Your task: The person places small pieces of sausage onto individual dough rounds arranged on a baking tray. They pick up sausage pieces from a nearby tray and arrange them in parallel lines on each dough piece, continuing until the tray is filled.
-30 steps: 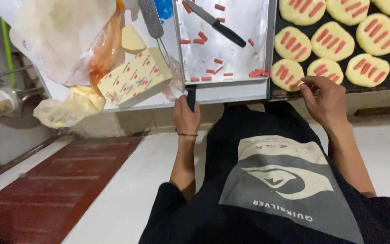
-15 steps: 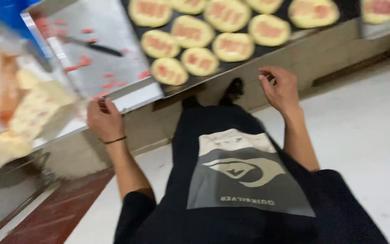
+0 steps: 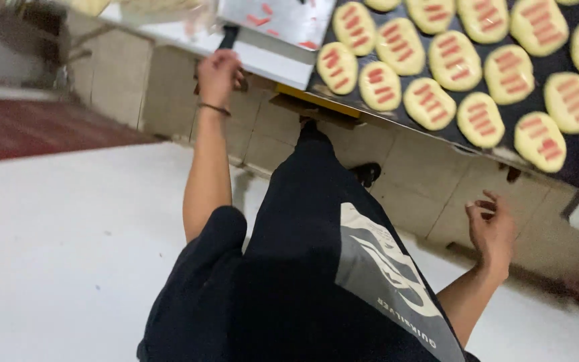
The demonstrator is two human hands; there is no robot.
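- At the counter's edge [image 3: 256, 64], the left hand [image 3: 219, 70] is raised, its fingers curled against the front lip just below a steel tray [image 3: 283, 23]; whether anything is pinched in it cannot be told.
- A dark band [image 3: 214, 107] is worn on the left wrist.
- Red strips [image 3: 259, 19] are scattered on the steel tray.
- Just right of that tray, a dark baking sheet [image 3: 571, 161] is laid on the counter, its near edge overhanging the tiled front [image 3: 397, 181].
- Rows of pale oval dough pieces [image 3: 430, 104], each topped with red stripes, are set on the sheet, close together but apart.
- The right hand [image 3: 492, 228] is held low in front of the tiled front, below the sheet and touching nothing; its fingers are spread and loosely bent, empty.
- A black apron [image 3: 316, 268] with a grey printed panel is seen between the arms.
- White floor [image 3: 68, 255] is seen on the left, with a red strip [image 3: 41, 131] beyond it.
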